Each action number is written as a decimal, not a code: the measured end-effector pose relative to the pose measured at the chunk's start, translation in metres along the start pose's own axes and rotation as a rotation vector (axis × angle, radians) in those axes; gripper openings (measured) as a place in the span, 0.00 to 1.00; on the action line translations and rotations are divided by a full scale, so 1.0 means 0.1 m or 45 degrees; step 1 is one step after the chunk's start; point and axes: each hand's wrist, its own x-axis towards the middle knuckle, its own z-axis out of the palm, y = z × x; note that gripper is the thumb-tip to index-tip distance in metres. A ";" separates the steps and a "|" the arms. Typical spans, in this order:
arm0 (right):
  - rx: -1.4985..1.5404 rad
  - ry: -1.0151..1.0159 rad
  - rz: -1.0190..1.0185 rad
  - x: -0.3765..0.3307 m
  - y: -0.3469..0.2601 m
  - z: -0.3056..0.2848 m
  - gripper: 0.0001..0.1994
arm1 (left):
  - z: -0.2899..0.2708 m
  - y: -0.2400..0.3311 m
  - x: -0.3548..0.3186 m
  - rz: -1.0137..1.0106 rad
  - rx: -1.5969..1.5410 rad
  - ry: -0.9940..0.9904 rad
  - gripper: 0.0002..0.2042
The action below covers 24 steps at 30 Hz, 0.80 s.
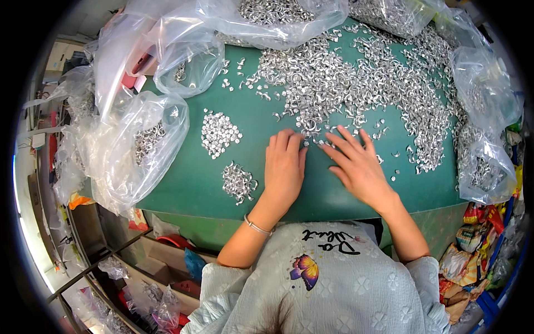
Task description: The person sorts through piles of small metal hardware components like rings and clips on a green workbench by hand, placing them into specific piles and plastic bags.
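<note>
A large spread of small silver metal pieces [328, 83], many of them hook-shaped, covers the far part of the green tabletop [334, 200]. My left hand [285, 166] is at its near edge, fingers bent down and close together; a tiny silver piece [305, 143] shows by its thumb tip. What its fingertips hold, if anything, is hidden. To its right, my right hand [359, 167] has fingers spread over the table, the tips at loose pieces. Left of my hands lie two separate piles: small chunky pieces [220, 133], and nearer me, curved hook-like pieces [239, 182].
Clear plastic bags holding metal pieces line the table: one at the left [147, 145], one at the far edge [278, 22], one at the right [484, 161]. Divided trays [161, 259] stand below the table at left. Colourful packets [473, 245] are piled at the lower right.
</note>
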 end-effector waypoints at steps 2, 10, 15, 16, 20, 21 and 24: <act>-0.023 0.024 0.014 -0.12 0.15 -0.03 0.21 | -0.06 -0.03 -0.06 0.002 -0.079 -0.037 0.20; 0.122 0.071 0.003 0.30 0.02 0.10 0.22 | 0.05 0.05 0.14 0.135 -0.037 -0.018 0.15; -0.055 0.064 0.024 -0.09 0.34 -0.02 0.18 | -0.03 0.05 -0.05 -0.231 -0.535 -0.060 0.10; -0.098 0.134 0.053 -0.17 0.43 -0.02 0.18 | 0.00 0.00 -0.05 -0.376 -0.725 -0.033 0.10; -0.018 0.371 0.247 -0.18 0.40 -0.03 0.18 | -0.03 -0.03 0.11 -0.548 -1.301 0.146 0.10; 0.041 0.347 0.167 -0.08 0.28 -0.05 0.18 | -0.06 -0.04 0.14 -0.565 -1.337 0.181 0.10; 0.138 0.251 -0.054 0.21 -0.10 0.00 0.16 | -0.03 -0.11 0.14 -0.428 -1.178 0.215 0.17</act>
